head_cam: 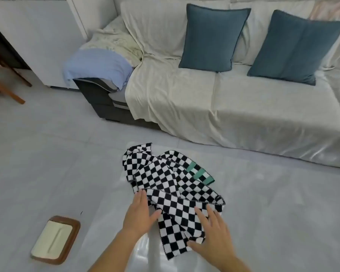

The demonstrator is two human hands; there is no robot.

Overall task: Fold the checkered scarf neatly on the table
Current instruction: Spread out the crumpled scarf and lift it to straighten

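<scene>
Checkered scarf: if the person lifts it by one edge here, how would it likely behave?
The checkered scarf lies crumpled in soft overlapping folds, so it would probably hang limp rather than hold shape. It looks thin, so likely light. On the glossy table it may slide easily when pushed by the left hand or right hand.

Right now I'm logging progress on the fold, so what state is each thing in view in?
Black-and-white checkered scarf: crumpled, unfolded, a green-checked end showing.
Left hand: open, flat at the scarf's left edge.
Right hand: open, fingers spread on the scarf's near end.
Two teal square cushions: upright against the sofa back.
Cream sofa cover: draped, wrinkled.
Brown-rimmed tray: lying flat.
</scene>
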